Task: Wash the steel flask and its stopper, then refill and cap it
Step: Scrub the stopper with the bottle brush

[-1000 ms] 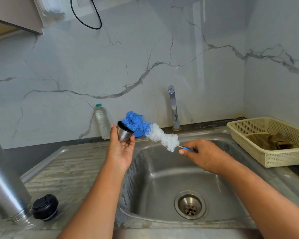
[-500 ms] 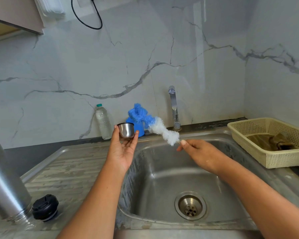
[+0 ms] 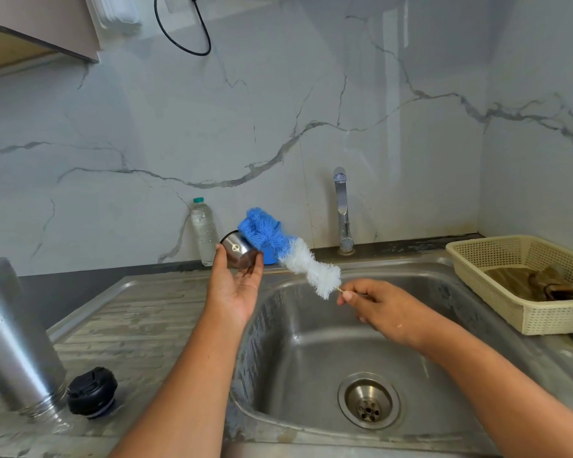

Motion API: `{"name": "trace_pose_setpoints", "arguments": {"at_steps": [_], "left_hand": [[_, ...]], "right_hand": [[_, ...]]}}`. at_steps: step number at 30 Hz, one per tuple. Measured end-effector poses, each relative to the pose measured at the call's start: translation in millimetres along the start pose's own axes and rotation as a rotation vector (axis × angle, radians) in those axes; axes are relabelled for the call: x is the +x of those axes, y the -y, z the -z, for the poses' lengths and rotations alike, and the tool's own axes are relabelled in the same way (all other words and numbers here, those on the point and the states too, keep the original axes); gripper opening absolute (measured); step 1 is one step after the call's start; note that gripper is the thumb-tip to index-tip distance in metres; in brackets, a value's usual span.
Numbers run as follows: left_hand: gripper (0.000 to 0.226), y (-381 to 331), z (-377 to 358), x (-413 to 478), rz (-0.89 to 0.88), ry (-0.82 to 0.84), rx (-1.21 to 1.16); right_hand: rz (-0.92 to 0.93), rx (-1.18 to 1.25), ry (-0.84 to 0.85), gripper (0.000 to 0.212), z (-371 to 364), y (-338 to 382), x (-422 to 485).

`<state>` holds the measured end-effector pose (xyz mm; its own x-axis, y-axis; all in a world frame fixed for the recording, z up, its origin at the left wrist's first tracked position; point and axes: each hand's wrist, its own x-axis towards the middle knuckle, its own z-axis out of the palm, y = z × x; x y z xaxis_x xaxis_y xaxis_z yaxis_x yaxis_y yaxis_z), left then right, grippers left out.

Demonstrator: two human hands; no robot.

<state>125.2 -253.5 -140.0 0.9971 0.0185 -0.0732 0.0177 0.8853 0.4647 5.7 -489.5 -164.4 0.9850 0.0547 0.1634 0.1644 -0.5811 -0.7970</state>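
Note:
My left hand (image 3: 235,285) holds a small steel cup-shaped cap (image 3: 238,248) between thumb and fingertips above the sink's left rim, its closed base turned toward me. My right hand (image 3: 374,304) pinches the thin handle of a blue and white bottle brush (image 3: 286,251), whose blue tip lies against the cap's far side. The steel flask (image 3: 12,342) stands upside down on the drainboard at the far left. Its black stopper (image 3: 92,395) sits beside it.
The steel sink basin (image 3: 328,352) with its drain (image 3: 368,403) lies below my hands. A tap (image 3: 342,209) stands behind it. A clear water bottle (image 3: 204,231) stands at the wall. A cream plastic basket (image 3: 477,259) with brown items sits at the right.
The brush has come out of the cap's mouth and now lies behind it. My left hand has turned the cap so its base faces me. My right hand has slid down the handle.

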Motion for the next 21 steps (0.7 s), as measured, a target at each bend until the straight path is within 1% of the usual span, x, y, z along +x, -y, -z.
{"name": "trace_pose_setpoints", "arguments": {"at_steps": [6,8,10,12,14,17,19,21], "left_hand": [[0.034,5.6,-0.9,-1.6,-0.032,0.106,0.175],[0.032,6.0,-2.6,-3.3,-0.041,0.097,0.155],[0.034,0.9,-2.3,-3.4,-0.077,0.062,0.105],[0.036,-4.8,1.3,-0.9,-0.101,0.038,0.108],[0.036,-2.8,3.9,-0.9,-0.078,0.064,0.172],[0.030,8.2,-1.4,-5.5,-0.037,0.118,0.270],[0.034,7.0,-3.6,-4.5,-0.058,0.098,0.236],[0.037,0.1,-1.5,-1.6,-0.089,0.072,0.174]], "right_hand": [[0.020,-0.014,-0.023,0.021,-0.8,-3.3,3.6],[0.012,-0.018,-0.022,0.021,-0.4,-4.9,4.5],[-0.008,-0.054,-0.007,0.022,1.8,-6.9,4.9],[-0.012,-0.082,0.000,0.024,2.7,-8.4,5.3],[-0.018,-0.087,0.001,0.026,0.6,-7.5,6.2],[-0.012,-0.070,-0.048,0.027,1.6,-5.5,6.8],[-0.002,-0.065,-0.041,0.026,6.4,-4.7,3.7],[0.009,-0.047,0.004,0.026,7.8,-4.5,-0.1]]}}
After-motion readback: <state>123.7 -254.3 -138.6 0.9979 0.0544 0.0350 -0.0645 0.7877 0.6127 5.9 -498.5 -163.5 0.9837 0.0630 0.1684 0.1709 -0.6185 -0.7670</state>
